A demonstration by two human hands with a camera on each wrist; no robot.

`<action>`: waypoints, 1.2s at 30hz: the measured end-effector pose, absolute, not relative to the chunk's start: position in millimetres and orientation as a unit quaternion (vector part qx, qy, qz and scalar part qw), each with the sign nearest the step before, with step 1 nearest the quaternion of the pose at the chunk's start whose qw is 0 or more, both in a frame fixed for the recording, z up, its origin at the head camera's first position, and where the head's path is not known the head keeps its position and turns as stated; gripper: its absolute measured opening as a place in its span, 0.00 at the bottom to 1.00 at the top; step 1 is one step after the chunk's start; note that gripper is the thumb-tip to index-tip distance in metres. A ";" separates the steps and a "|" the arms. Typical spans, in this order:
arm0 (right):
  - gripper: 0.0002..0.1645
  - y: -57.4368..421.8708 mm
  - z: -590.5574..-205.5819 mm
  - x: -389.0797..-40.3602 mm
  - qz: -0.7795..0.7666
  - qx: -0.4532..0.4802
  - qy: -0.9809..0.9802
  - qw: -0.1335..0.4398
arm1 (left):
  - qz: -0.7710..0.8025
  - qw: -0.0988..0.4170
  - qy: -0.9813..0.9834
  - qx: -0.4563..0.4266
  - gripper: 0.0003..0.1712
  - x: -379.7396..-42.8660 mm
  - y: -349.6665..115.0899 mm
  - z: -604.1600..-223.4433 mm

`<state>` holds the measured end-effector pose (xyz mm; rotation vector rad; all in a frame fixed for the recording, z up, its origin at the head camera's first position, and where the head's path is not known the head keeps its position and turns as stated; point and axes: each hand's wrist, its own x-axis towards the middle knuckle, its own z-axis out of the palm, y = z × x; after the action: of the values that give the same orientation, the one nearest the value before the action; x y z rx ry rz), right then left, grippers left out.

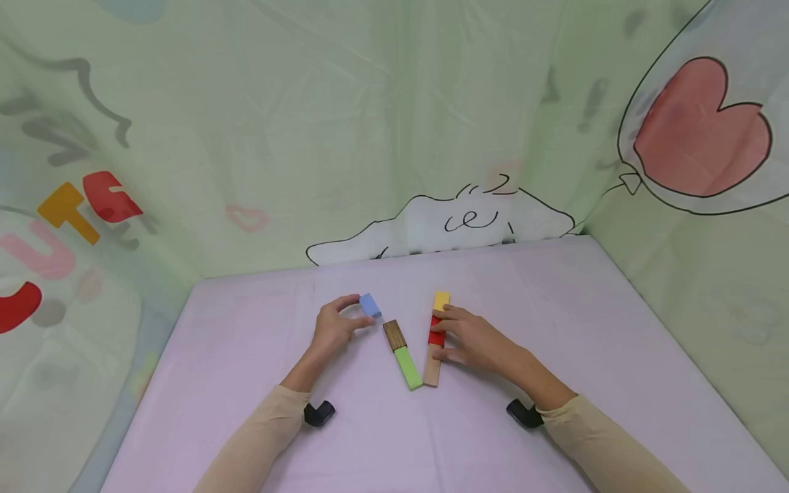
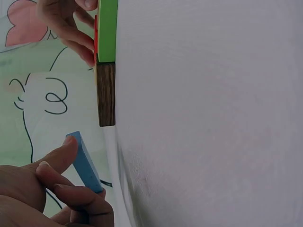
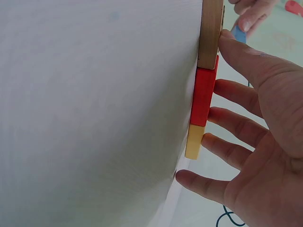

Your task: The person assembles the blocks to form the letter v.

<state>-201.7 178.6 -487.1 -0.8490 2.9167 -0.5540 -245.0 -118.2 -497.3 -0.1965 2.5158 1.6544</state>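
Observation:
In the head view my left hand (image 1: 333, 330) pinches a blue block (image 1: 370, 305) between thumb and fingers, just beyond the end of a slanted row. That row is a dark brown wood-grained block (image 1: 394, 335) with a green block (image 1: 408, 368) end to end. My right hand (image 1: 479, 337) lies over a second row, its spread fingertips right at the blocks. The row runs from a yellow block (image 1: 441, 300) through a red block (image 1: 437, 331) to a light wooden block (image 1: 432, 365). Both rows come together at their near ends, forming a V.
The blocks lie on a table with a pale lilac cloth (image 1: 530, 452). Behind and at the sides hang printed fabric walls (image 1: 296, 137). Black wrist devices (image 1: 320, 413) show below both hands.

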 end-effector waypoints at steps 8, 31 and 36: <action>0.31 177.3 -485.7 -201.7 -0.182 -0.272 0.945 0.029 | 0.543 0.067 0.835 -0.061 0.39 -240.8 -112.1 -502.7; 0.31 178.2 -487.5 -200.8 -0.179 -0.268 0.946 0.031 | 0.545 0.075 0.834 -0.038 0.37 -247.1 -103.0 -509.2; 0.31 178.0 -487.9 -201.2 -0.180 -0.262 0.947 0.038 | 0.541 0.076 0.837 -0.040 0.38 -248.1 -100.7 -510.0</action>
<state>-201.2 178.0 -487.9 -0.8046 2.9060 -0.5526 -248.1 -100.7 -510.0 -0.1184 2.5079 1.6209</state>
